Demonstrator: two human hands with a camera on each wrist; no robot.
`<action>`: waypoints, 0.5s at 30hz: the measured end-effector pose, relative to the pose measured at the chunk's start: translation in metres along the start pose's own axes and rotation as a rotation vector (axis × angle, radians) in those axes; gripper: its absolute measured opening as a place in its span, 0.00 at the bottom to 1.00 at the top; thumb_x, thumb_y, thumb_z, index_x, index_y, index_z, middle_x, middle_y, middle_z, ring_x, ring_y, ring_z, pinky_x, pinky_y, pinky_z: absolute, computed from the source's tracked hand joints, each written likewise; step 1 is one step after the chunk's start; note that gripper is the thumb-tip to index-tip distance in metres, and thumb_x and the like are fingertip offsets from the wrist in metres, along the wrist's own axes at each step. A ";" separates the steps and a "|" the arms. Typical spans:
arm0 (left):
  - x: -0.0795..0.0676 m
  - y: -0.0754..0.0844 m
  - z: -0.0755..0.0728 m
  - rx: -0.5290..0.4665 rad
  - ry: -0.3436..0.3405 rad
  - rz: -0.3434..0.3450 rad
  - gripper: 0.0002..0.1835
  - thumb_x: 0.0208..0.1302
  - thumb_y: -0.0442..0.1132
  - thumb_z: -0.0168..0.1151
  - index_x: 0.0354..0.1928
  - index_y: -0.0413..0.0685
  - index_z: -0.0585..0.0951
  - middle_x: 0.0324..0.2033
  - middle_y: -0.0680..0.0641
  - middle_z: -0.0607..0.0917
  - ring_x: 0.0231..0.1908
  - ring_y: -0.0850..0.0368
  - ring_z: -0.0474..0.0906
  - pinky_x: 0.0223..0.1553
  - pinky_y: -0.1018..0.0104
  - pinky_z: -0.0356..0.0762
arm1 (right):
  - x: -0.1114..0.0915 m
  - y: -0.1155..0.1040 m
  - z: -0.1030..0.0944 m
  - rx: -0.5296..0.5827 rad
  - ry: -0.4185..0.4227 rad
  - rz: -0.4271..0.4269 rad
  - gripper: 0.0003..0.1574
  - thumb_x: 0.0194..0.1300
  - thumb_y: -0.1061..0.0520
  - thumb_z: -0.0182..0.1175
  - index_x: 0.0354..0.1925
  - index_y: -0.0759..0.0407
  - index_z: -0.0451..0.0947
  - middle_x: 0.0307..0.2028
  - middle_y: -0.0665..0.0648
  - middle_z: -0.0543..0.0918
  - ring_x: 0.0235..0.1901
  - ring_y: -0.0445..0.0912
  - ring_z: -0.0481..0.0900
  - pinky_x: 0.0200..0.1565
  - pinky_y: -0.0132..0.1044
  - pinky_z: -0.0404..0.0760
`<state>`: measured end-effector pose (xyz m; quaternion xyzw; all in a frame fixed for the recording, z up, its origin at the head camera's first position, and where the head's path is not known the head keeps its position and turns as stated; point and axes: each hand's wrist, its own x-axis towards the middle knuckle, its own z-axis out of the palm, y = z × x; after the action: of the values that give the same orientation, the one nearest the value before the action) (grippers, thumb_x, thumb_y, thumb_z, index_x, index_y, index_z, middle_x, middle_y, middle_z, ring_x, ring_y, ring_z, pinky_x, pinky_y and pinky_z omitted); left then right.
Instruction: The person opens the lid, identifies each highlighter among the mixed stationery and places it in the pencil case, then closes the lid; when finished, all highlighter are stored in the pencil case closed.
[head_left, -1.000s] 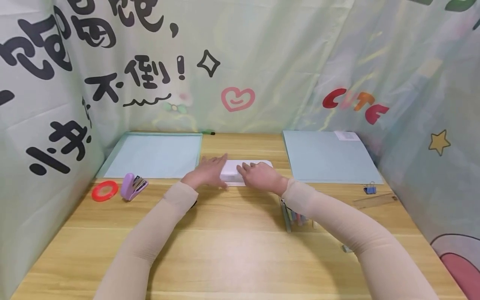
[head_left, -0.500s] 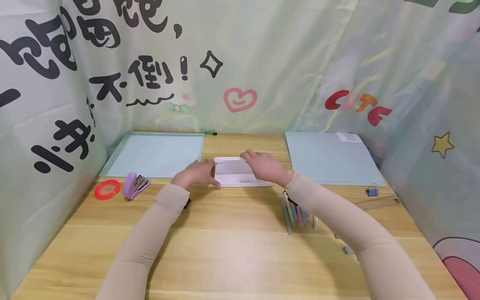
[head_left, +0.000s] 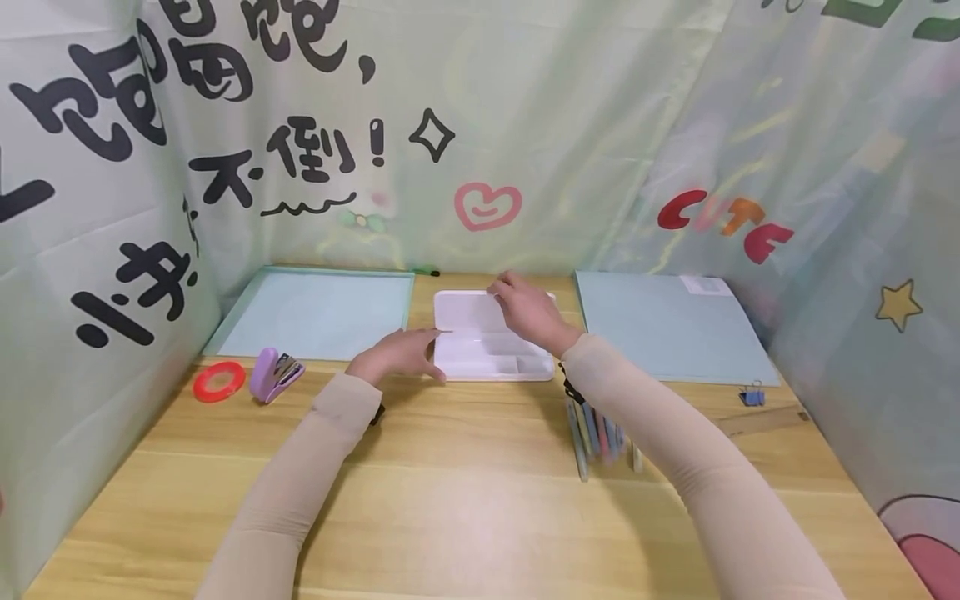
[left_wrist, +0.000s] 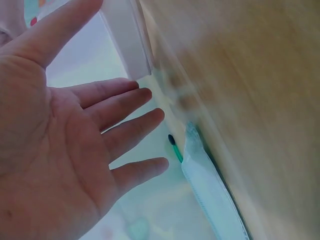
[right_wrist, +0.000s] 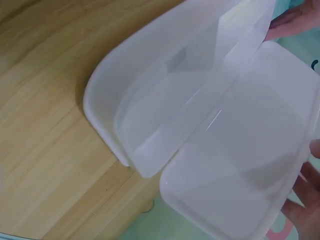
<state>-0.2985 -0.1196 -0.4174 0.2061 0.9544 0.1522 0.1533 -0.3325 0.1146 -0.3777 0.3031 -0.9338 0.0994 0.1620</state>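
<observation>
A white pencil case (head_left: pixel 480 367) lies at the middle back of the table with its lid (head_left: pixel 465 310) swung up and back. Inside its base a divider marks off a small compartment at the right. My right hand (head_left: pixel 534 312) pinches the lid's upper edge; in the right wrist view the thumb is on the inner face and the fingers (right_wrist: pixel 305 200) go behind the rim. At the case's left end is my left hand (head_left: pixel 397 352). The left wrist view shows its palm and spread, fairly straight fingers (left_wrist: pixel 135 132) beside the white case wall (left_wrist: pixel 131 45).
Several pens (head_left: pixel 596 433) lie partly under my right forearm. Pale blue folders lie at the back left (head_left: pixel 322 312) and back right (head_left: pixel 667 325). A red tape ring (head_left: pixel 199 385) and purple stapler (head_left: pixel 264 375) sit left; a blue binder clip (head_left: pixel 752 397) and ruler (head_left: pixel 765 421) right.
The pencil case has gone from closed to opened. My right hand has moved up and back with the lid, while my left hand has drawn off its top to the left end.
</observation>
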 end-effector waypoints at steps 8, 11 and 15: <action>-0.008 0.004 -0.002 0.030 -0.030 0.000 0.50 0.45 0.62 0.59 0.66 0.45 0.50 0.64 0.47 0.53 0.63 0.52 0.46 0.58 0.45 0.34 | 0.001 0.008 0.009 -0.136 0.076 -0.071 0.23 0.59 0.56 0.53 0.54 0.58 0.69 0.42 0.54 0.70 0.43 0.47 0.67 0.49 0.43 0.63; -0.008 0.007 -0.002 0.050 -0.047 0.009 0.50 0.48 0.62 0.58 0.66 0.43 0.49 0.64 0.45 0.51 0.63 0.51 0.44 0.58 0.44 0.33 | 0.001 0.010 0.012 -0.165 0.046 -0.053 0.28 0.59 0.56 0.52 0.58 0.58 0.63 0.49 0.55 0.69 0.51 0.48 0.64 0.55 0.48 0.56; -0.005 0.007 -0.001 0.068 -0.062 0.003 0.50 0.49 0.62 0.56 0.66 0.42 0.47 0.64 0.45 0.49 0.63 0.51 0.43 0.58 0.43 0.33 | 0.000 0.010 0.013 -0.172 -0.001 -0.034 0.31 0.61 0.56 0.49 0.62 0.58 0.55 0.56 0.56 0.66 0.56 0.48 0.61 0.58 0.52 0.49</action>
<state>-0.2918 -0.1158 -0.4132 0.2172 0.9536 0.1134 0.1752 -0.3416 0.1191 -0.3911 0.3039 -0.9337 0.0157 0.1885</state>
